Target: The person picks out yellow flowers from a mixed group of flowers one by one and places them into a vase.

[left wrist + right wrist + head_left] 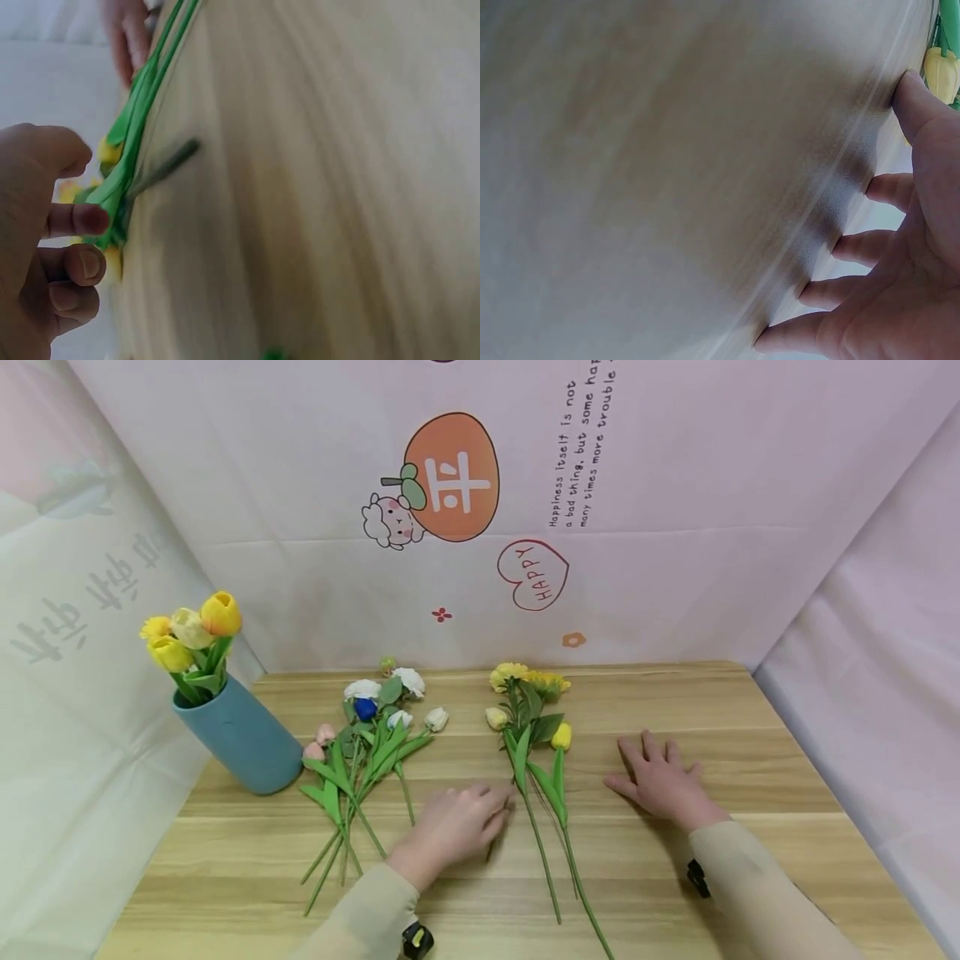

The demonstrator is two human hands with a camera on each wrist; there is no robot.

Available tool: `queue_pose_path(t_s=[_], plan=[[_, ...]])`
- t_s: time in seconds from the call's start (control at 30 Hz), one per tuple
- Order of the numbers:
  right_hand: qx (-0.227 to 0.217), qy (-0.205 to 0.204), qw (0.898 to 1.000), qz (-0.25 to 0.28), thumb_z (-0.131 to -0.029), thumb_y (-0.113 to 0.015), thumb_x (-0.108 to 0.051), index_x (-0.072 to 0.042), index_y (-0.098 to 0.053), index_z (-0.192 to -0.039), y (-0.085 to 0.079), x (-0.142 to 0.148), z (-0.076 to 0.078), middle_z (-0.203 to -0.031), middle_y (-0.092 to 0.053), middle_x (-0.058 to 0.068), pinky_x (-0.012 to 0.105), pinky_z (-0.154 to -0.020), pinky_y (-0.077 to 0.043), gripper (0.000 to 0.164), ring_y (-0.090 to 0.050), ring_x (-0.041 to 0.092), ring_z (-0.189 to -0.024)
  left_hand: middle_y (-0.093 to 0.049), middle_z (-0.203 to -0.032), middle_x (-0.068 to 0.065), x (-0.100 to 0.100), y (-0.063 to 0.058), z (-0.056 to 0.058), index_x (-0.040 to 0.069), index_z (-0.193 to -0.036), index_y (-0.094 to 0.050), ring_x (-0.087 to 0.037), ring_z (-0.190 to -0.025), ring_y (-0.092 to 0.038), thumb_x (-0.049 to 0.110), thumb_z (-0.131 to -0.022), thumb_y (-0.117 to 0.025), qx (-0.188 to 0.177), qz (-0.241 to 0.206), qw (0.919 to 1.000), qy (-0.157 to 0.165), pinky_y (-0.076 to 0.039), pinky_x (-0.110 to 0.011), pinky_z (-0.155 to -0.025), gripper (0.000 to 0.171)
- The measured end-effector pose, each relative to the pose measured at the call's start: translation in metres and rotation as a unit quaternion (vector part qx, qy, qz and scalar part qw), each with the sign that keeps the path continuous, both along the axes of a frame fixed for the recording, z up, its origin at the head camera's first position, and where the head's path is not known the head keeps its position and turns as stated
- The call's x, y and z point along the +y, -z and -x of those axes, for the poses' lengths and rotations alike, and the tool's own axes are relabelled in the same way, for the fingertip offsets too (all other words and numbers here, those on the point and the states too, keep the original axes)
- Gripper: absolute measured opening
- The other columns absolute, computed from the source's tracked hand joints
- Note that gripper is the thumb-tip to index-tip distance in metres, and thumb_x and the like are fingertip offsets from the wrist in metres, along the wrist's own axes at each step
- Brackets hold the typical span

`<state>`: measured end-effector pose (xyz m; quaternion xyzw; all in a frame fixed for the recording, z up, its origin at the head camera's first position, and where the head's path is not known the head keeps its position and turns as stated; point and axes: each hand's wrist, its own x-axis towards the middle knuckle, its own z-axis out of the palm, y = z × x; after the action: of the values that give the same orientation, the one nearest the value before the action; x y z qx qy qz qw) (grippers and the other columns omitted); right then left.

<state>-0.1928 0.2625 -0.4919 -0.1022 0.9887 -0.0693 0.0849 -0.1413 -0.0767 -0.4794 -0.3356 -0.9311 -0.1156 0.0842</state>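
My left hand (457, 822) is over the table between two groups of artificial flowers, fingertips close to the stems of the right-hand group. In the left wrist view its fingers (79, 220) are loosely bent, apart from the thumb, and a dark green stem (169, 166) shows beyond them; no grip on it is visible. That group has a yellow tulip (561, 736), a cream tulip (497, 718), a yellow daisy-like flower (507, 675) and a sunflower (549, 682). To their right, my right hand (663, 781) rests with spread fingers, fingertips touching the tabletop (667, 187).
A tilted-looking blue vase (243, 739) at the left holds yellow and cream flowers. Beside it lie white roses (408, 682), a blue flower (365, 709), pink tulips (315, 751) and a white tulip (437, 719), their stems crossing. A printed cloth (660, 593) hangs behind the table.
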Motion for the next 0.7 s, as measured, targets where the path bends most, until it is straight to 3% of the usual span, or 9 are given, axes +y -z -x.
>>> queue_pose_path(t_s=[0.13, 0.27, 0.47, 0.7], plan=[[-0.002, 0.0, 1.0, 0.002, -0.094, -0.042, -0.065, -0.01, -0.024, -0.151, 0.001, 0.0, 0.0, -0.151, -0.015, 0.034, 0.087, -0.086, -0.017, 0.081, -0.012, 0.063, -0.13, -0.068, -0.113, -0.003, 0.014, 0.009, -0.003, 0.028, -0.138, -0.05, -0.017, -0.075, -0.066, 0.039, -0.097, -0.055, -0.016, 0.037, 0.9986, 0.035, -0.056, -0.038, -0.06, 0.043], [-0.002, -0.002, 1.0, 0.0, -0.094, -0.042, -0.064, -0.01, -0.024, -0.151, 0.001, 0.0, 0.0, -0.151, -0.015, 0.034, 0.088, -0.086, -0.017, 0.081, -0.012, 0.063, -0.13, -0.067, -0.112, -0.003, 0.023, 0.015, -0.005, 0.031, -0.141, -0.046, -0.02, -0.085, -0.066, 0.048, -0.098, -0.049, -0.037, 0.065, 0.9961, 0.047, -0.055, -0.039, -0.064, 0.046], [-0.003, -0.002, 1.0, -0.003, -0.094, -0.041, -0.065, -0.01, -0.024, -0.151, 0.002, 0.0, 0.0, -0.151, -0.015, 0.034, 0.088, -0.086, -0.016, 0.081, -0.012, 0.063, -0.13, -0.06, -0.088, 0.006, 0.025, 0.018, -0.003, 0.025, -0.115, -0.064, -0.011, -0.067, -0.058, 0.045, -0.098, -0.052, -0.021, 0.068, 0.9967, 0.038, -0.049, -0.031, -0.055, 0.029], [-0.001, 0.001, 1.0, -0.002, -0.094, -0.042, -0.064, -0.01, -0.025, -0.151, 0.001, -0.001, -0.001, -0.151, -0.015, 0.034, 0.088, -0.085, -0.017, 0.08, -0.012, 0.062, -0.13, -0.057, -0.077, 0.004, 0.021, 0.013, -0.002, 0.016, -0.09, -0.066, -0.01, -0.056, -0.051, 0.03, -0.094, -0.061, -0.011, 0.057, 0.9983, 0.001, -0.048, -0.027, -0.05, 0.015]])
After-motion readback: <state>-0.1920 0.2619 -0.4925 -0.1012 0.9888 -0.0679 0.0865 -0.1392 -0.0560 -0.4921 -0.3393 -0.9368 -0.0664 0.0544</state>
